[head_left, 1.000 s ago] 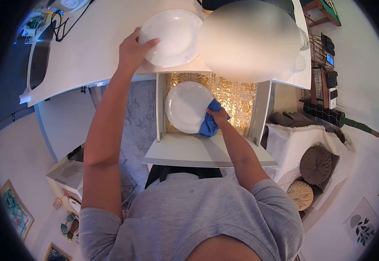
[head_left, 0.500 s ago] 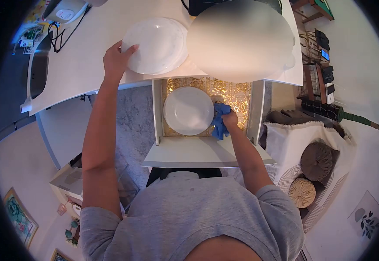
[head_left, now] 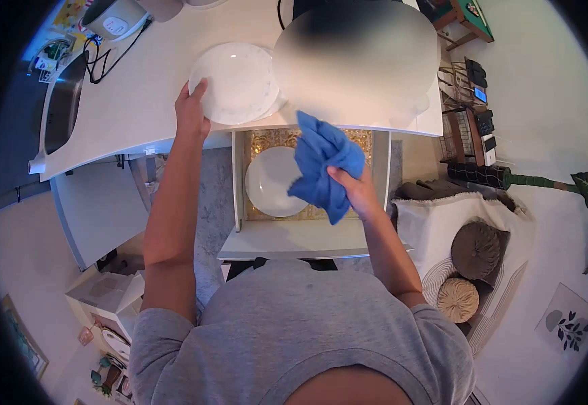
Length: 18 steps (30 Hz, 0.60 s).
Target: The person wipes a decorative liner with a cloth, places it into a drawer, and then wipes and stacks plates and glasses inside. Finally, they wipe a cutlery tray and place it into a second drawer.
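Observation:
My left hand (head_left: 193, 108) grips the left rim of a white plate (head_left: 233, 81), thumb on top and fingers beneath. The plate is lifted or tilted over another white plate (head_left: 277, 108), whose edge shows at its lower right. A crumpled blue cloth (head_left: 331, 162) is held in my right hand (head_left: 356, 189), raised above the pulled-out drawer (head_left: 294, 240). Inside that drawer a white plate (head_left: 274, 183) lies on a shiny gold patterned liner (head_left: 267, 140); the cloth hides part of its right side.
A large pale blurred oval (head_left: 358, 67) covers the counter's right part. On the counter (head_left: 139, 101) stand a kettle-like appliance (head_left: 115, 23) with a black cord and, further left, a sink (head_left: 64, 101). Cushions (head_left: 476, 250) lie on a seat at the right.
My right hand has lifted the blue cloth up out of the drawer. My left hand has raised the top plate slightly, baring more of the plate under it.

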{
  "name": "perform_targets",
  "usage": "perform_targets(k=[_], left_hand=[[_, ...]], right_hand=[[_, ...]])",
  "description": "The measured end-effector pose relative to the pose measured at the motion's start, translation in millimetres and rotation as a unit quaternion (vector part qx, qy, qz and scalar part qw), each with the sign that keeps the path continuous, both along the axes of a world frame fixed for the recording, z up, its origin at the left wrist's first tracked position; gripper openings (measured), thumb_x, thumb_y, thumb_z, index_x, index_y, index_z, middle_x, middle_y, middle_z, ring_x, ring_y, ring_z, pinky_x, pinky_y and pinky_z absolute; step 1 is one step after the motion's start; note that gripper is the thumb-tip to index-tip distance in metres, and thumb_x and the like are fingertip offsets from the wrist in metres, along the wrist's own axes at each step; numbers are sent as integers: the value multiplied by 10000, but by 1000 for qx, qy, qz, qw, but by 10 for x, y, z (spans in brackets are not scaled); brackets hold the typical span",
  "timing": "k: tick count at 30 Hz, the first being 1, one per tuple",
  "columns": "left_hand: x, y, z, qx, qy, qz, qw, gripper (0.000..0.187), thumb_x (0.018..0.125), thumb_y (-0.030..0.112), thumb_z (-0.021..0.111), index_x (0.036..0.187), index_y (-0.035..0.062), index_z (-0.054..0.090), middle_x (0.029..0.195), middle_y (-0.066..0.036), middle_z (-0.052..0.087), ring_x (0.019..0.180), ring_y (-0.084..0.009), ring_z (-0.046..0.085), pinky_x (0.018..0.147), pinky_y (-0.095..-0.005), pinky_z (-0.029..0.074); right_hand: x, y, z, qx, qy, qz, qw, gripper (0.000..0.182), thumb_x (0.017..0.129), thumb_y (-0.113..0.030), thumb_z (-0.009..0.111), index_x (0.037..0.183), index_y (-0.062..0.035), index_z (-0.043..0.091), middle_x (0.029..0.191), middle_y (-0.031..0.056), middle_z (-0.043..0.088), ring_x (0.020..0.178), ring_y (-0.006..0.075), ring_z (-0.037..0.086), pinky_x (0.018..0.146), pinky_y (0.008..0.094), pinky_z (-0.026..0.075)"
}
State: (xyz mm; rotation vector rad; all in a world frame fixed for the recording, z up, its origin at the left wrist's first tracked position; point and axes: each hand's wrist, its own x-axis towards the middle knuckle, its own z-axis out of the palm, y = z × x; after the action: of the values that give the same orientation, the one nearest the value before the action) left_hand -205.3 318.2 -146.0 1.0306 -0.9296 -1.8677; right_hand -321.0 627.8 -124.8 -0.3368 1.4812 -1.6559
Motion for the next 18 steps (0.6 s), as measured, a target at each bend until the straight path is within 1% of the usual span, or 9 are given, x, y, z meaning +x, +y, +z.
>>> perform_targets(k=[1, 3, 5, 7, 11, 13, 14, 16, 18], left_hand=[[-29, 0, -31, -10, -30, -4, 999, 296, 818, 58, 609, 1105, -2, 572, 1027, -96, 613, 877, -170, 596, 768, -289, 498], [-71, -19, -99, -21, -58, -7, 998, 299, 822, 69, 610, 1110, -5, 570, 1019, -98, 617, 876, -168, 596, 774, -287, 496], [-134, -46, -171, -157, -184, -30, 970, 329, 834, 92, 610, 1138, -19, 550, 1007, -110, 619, 880, -175, 601, 781, -292, 499], [-147, -100, -237, -141, -159, -43, 976, 345, 837, 106, 612, 1150, -23, 541, 999, -112, 620, 876, -177, 604, 776, -299, 502], [-65, 219, 97, -55, -85, -57, 993, 351, 860, 184, 602, 1133, -29, 545, 971, -110, 625, 853, -178, 612, 749, -317, 511], [5, 564, 310, 23, -50, -79, 995, 338, 886, 240, 567, 1101, -20, 560, 956, -101, 628, 850, -179, 613, 743, -317, 513], [53, 729, 300, 53, -41, -105, 992, 337, 893, 266, 555, 1079, -14, 569, 952, -97, 627, 844, -177, 612, 732, -308, 512], [68, 1113, 343, 73, -28, -128, 989, 344, 897, 314, 547, 1032, 1, 589, 941, -90, 629, 811, -161, 606, 693, -284, 504], [106, 1309, 229, 30, -16, -95, 995, 356, 895, 333, 549, 1003, -2, 596, 913, -83, 635, 751, -147, 606, 651, -269, 498]], right_hand=[[16, -93, 56, -27, 56, 8, 998, 233, 793, -85, 644, 1000, -2, 576, 970, 52, 601, 897, 127, 550, 820, 281, 441], [50, -220, 63, -36, 53, 2, 998, 231, 793, -84, 644, 999, -5, 575, 965, 46, 599, 896, 123, 547, 822, 280, 437], [81, -262, 49, -45, 49, -5, 998, 229, 794, -83, 645, 999, -8, 574, 960, 41, 596, 895, 119, 543, 825, 278, 433], [109, -238, -21, -52, 21, 3, 998, 416, 793, -79, 622, 1176, 23, 497, 1109, 84, 561, 1018, 156, 517, 912, 308, 395], [190, -245, 144, -65, 5, -29, 997, 462, 808, -96, 601, 1226, 23, 444, 1166, 98, 526, 1062, 169, 497, 929, 312, 382], [247, -416, 345, -159, 141, -43, 976, 370, 807, -155, 613, 1139, -19, 522, 1170, 144, 497, 1047, 226, 510, 923, 338, 383], [217, -559, 469, -81, 309, -30, 947, 432, 780, -189, 628, 1164, -30, 513, 1220, 170, 455, 1102, 288, 471, 959, 388, 346], [318, -781, 513, 3, 466, -17, 885, 495, 752, -223, 643, 1190, -40, 503, 1270, 196, 412, 1157, 350, 433, 995, 438, 309], [533, -962, 437, 106, 664, 54, 738, 549, 689, -260, 654, 1181, -59, 517, 1306, 204, 382, 1197, 409, 365, 1005, 525, 255]])
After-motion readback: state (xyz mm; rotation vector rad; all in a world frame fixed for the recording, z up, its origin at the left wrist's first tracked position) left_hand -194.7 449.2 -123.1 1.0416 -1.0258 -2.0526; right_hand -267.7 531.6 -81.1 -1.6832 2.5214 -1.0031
